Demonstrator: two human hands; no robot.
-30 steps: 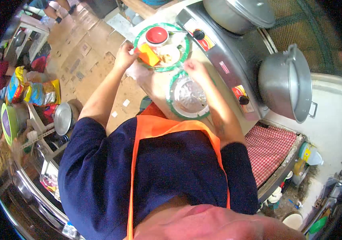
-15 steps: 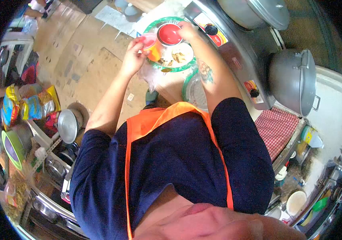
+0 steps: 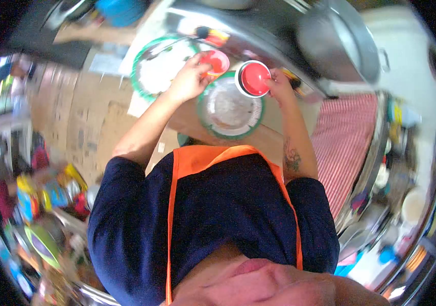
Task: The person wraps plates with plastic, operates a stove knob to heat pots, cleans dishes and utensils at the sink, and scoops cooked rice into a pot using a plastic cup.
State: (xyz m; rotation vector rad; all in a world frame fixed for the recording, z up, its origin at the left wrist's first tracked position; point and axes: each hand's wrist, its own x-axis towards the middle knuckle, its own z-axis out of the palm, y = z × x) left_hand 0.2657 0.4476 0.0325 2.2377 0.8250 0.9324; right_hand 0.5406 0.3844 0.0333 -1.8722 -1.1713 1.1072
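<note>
My left hand [image 3: 192,79] is closed on a pink-red plastic cup [image 3: 219,62], fingers at its near rim. My right hand [image 3: 279,85] grips a red-lined mug [image 3: 255,79] by its right side; its rim looks white with a dark band, and the open top faces me. Both vessels are held apart, above or near a green-rimmed tub [image 3: 228,136] with a greyish-white, see-through middle. To the left stands another green-rimmed basin [image 3: 136,76], its inside washed out white, so its contents cannot be made out.
A steel gas stove [image 3: 264,30] runs along the far right side, with a large metal pot [image 3: 330,38] beside it. A red-and-white checked cloth [image 3: 345,153] lies on the right. Colourful packets [image 3: 49,194] and kitchenware crowd the lower left.
Both hands have moved right and nearer the stove-side tub, carrying the cup and the mug away from the left basin. My view has turned, with blur.
</note>
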